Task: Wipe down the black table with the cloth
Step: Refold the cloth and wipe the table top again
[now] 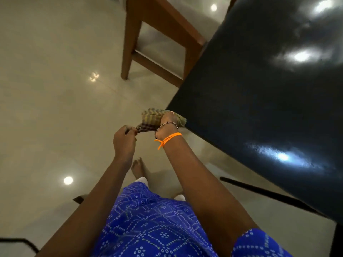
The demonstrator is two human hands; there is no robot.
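Observation:
The glossy black table (269,93) fills the right side of the head view, its near-left corner at centre. A striped yellow-green cloth (151,120) hangs at that corner, partly off the edge. My right hand (168,120), with a bead bracelet and orange thread at the wrist, grips the cloth at the corner. My left hand (124,140) pinches the cloth's lower-left tip, over the floor. Part of the cloth is hidden under my right hand.
A brown wooden chair (157,34) stands beyond the table's left edge. Shiny beige floor tiles (55,89) spread to the left. My bare foot (138,167) is below the hands. Black metal bars (263,193) run under the table at lower right.

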